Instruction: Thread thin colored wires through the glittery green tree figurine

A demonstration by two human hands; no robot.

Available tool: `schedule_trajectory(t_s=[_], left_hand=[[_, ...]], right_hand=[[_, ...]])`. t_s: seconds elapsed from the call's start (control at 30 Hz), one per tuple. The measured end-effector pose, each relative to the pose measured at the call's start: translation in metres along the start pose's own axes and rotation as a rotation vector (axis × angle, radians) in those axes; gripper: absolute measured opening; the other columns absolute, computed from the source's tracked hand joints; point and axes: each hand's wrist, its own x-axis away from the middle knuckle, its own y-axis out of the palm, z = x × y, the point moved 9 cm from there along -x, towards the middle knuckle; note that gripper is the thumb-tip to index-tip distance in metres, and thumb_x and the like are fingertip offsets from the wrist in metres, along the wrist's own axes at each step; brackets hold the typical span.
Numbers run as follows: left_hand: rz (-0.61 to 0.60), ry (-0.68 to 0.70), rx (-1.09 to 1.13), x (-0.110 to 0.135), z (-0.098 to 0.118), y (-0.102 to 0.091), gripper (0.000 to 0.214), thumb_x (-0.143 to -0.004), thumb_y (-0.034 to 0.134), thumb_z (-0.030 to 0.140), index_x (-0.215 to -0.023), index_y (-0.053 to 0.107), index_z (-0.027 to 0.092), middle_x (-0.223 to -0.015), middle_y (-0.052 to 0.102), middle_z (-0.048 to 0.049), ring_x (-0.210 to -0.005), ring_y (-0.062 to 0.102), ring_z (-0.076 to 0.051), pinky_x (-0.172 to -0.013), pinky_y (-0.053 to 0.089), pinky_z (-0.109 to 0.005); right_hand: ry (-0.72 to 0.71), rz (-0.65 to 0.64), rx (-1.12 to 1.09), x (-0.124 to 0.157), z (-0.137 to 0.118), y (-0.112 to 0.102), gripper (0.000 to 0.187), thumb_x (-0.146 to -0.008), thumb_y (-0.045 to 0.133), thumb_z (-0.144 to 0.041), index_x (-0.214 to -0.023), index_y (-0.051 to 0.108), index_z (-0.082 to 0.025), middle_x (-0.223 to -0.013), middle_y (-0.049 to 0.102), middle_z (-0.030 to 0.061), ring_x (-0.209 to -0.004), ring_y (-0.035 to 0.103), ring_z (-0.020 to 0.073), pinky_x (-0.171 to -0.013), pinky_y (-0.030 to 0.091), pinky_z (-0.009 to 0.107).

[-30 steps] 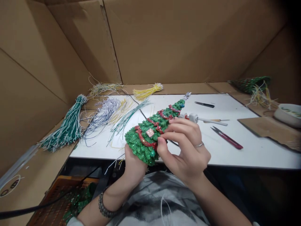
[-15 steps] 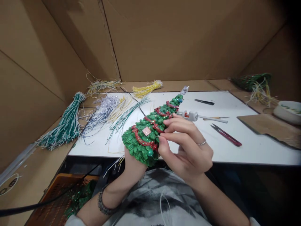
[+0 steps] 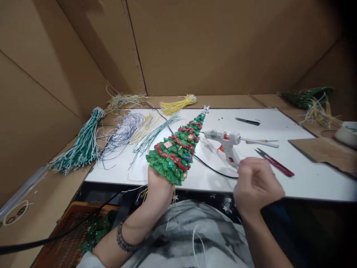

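My left hand (image 3: 158,190) holds a green glittery Christmas tree figurine (image 3: 176,153) from below, its base toward me and its star tip pointing away over the white board. Red garlands and small baubles cover the tree. My right hand (image 3: 256,186) hovers apart from the tree, fingers curled, just in front of the handle of a white hot glue gun (image 3: 226,143) lying on the board. I cannot see anything in the right hand. The glue gun's black cord (image 3: 212,169) runs along the board behind the tree.
Bundles of green, white, blue and yellow wires (image 3: 80,147) lie at the left of the white board (image 3: 306,178). Red snips (image 3: 275,162), a black tool (image 3: 247,121) and a thin pick (image 3: 262,141) lie at right. Cardboard walls surround the bench. An orange crate (image 3: 69,238) sits below left.
My right hand has let go of the tree and moved right and down toward the glue gun. The tree has turned in my left hand, showing other baubles.
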Motion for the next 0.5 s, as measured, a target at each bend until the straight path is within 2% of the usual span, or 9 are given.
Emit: schedule_trajectory(t_s=[0.03,0.1,0.17,0.23,0.33,0.43,0.5], left_hand=[[-0.001,0.01,0.004,-0.001,0.002,0.0,0.048,-0.053,0.093,0.033,-0.092,0.069,0.02,-0.088,0.077,-0.0043,-0.074,0.074,-0.02,-0.059,0.059,-0.025],[0.01,0.012,0.017,-0.003,0.003,-0.002,0.052,-0.056,0.092,0.035,-0.101,0.069,0.021,-0.093,0.077,-0.0052,-0.073,0.074,-0.02,-0.057,0.058,-0.024],[0.04,0.011,0.022,-0.005,0.002,-0.005,0.055,-0.058,0.09,0.035,-0.106,0.068,0.022,-0.092,0.077,-0.0043,-0.07,0.074,-0.019,-0.054,0.057,-0.023],[0.058,0.037,0.02,-0.006,0.004,-0.007,0.052,-0.057,0.091,0.03,-0.104,0.069,0.021,-0.088,0.077,-0.0028,-0.069,0.073,-0.018,-0.054,0.057,-0.023],[0.054,0.072,0.005,-0.008,0.006,-0.007,0.04,-0.057,0.09,0.022,-0.091,0.069,0.02,-0.085,0.076,-0.0011,-0.065,0.072,-0.015,-0.057,0.058,-0.023],[0.053,0.098,-0.023,-0.011,0.007,-0.01,0.027,-0.06,0.087,0.02,-0.081,0.069,0.018,-0.082,0.076,-0.0011,-0.061,0.07,-0.013,-0.055,0.057,-0.022],[0.055,0.106,-0.036,-0.014,0.008,-0.013,0.026,-0.061,0.086,0.02,-0.082,0.07,0.018,-0.082,0.077,-0.0016,-0.061,0.07,-0.013,-0.054,0.056,-0.021]], right_hand=[[0.152,-0.047,0.208,0.002,0.027,-0.004,0.025,-0.088,0.061,-0.026,-0.064,0.053,-0.023,-0.061,0.056,-0.0004,-0.065,0.057,0.0189,-0.071,0.052,0.04],[0.282,-0.171,0.344,0.002,0.063,-0.004,0.023,-0.084,0.064,-0.041,-0.073,0.062,-0.021,-0.076,0.066,0.0068,-0.081,0.062,0.0263,-0.086,0.05,0.052],[0.352,-0.337,0.407,-0.003,0.085,0.009,0.038,-0.074,0.068,-0.055,-0.085,0.068,-0.019,-0.098,0.07,0.0141,-0.102,0.061,0.0351,-0.097,0.043,0.061],[0.403,-0.514,0.45,-0.007,0.098,0.028,0.048,-0.067,0.07,-0.061,-0.089,0.07,-0.018,-0.106,0.07,0.0164,-0.114,0.056,0.0405,-0.102,0.038,0.063],[0.468,-0.693,0.438,-0.011,0.104,0.054,0.038,-0.069,0.07,-0.056,-0.08,0.07,-0.019,-0.088,0.071,0.0138,-0.101,0.062,0.0381,-0.092,0.046,0.054],[0.5,-0.717,0.371,-0.013,0.102,0.063,0.031,-0.074,0.068,-0.049,-0.066,0.065,-0.019,-0.064,0.066,0.0092,-0.071,0.064,0.0298,-0.068,0.049,0.042],[0.493,-0.697,0.324,-0.012,0.096,0.06,0.033,-0.078,0.066,-0.049,-0.065,0.066,-0.019,-0.06,0.066,0.0074,-0.063,0.064,0.0272,-0.061,0.048,0.038]])
